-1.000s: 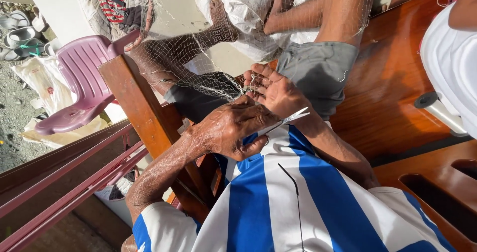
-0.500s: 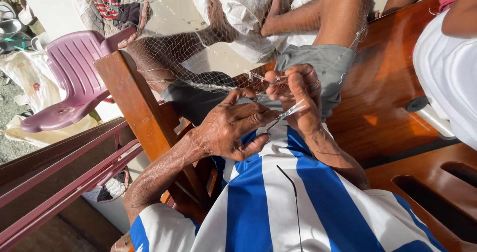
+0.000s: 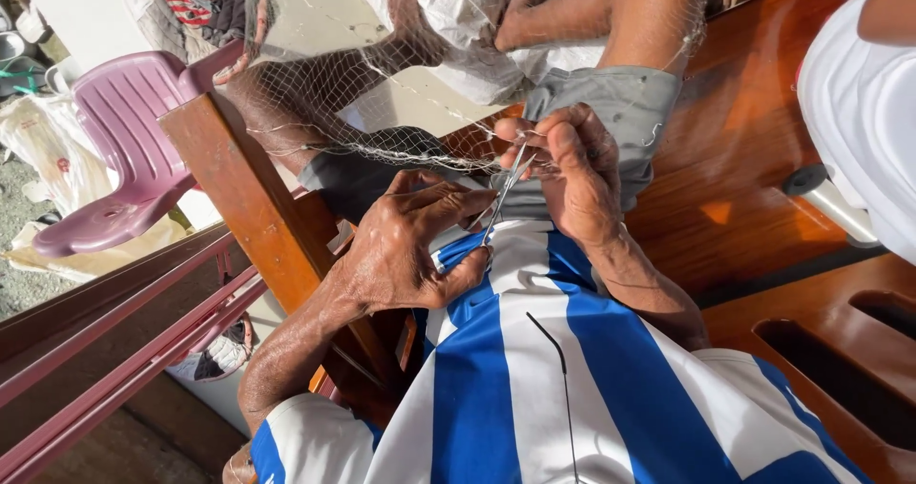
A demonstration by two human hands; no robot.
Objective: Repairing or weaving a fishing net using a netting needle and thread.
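Note:
A fine pale fishing net (image 3: pixel 382 112) is stretched over my bare legs and grey shorts (image 3: pixel 620 112). My left hand (image 3: pixel 405 250) pinches the lower end of a thin pale netting needle (image 3: pixel 501 198) between thumb and forefinger. The needle slants up to my right hand (image 3: pixel 577 174), whose fingertips are closed on a bunch of net mesh at my knee. The two hands are close together, just above my blue and white striped shirt (image 3: pixel 534 389).
I sit on a brown wooden seat (image 3: pixel 744 188) with a wooden arm (image 3: pixel 248 207) at my left. A purple plastic chair (image 3: pixel 134 150) and maroon rails (image 3: pixel 114 341) lie at the left. A white sack (image 3: pixel 458 26) is under my feet. Another person in white (image 3: pixel 859 102) sits at the right.
Both hands have moved up toward my knee. The needle has swung from lying sideways to pointing up into the mesh, and my right fingers have closed tighter on the net.

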